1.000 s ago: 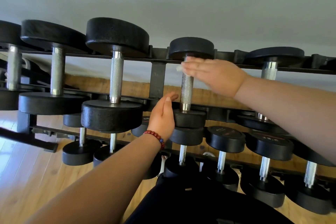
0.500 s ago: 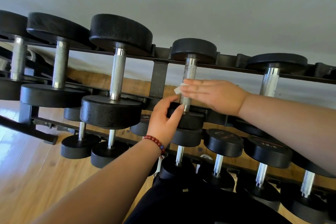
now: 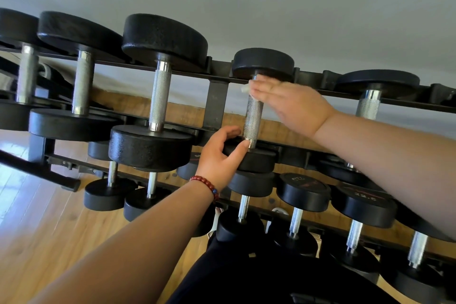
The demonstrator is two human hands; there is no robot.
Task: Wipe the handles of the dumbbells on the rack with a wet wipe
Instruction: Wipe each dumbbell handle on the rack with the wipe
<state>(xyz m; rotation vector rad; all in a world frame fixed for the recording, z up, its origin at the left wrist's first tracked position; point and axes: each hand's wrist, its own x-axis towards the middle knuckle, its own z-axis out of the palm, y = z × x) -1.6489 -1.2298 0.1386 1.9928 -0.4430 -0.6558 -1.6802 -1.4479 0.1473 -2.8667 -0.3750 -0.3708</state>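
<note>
A small black dumbbell lies on the top tier of the black rack (image 3: 217, 103), its knurled steel handle (image 3: 251, 121) pointing toward me. My right hand (image 3: 291, 103) lies across the far end of that handle with straight fingers. It presses a white wet wipe (image 3: 245, 89) against the handle; only a corner of the wipe shows past the fingertips. My left hand (image 3: 219, 158), with a red bead bracelet on the wrist, grips the near head (image 3: 259, 160) of the same dumbbell between thumb and curled fingers.
Larger dumbbells (image 3: 160, 91) fill the top tier to the left, and another (image 3: 367, 103) sits to the right. Several smaller dumbbells (image 3: 303, 190) line the lower tiers. A grey wall stands behind the rack, and wood flooring (image 3: 49, 229) lies at the lower left.
My right hand slid the wipe down the handle toward the near head, then back up to the far end. My left hand closed onto the near head and stays there.
</note>
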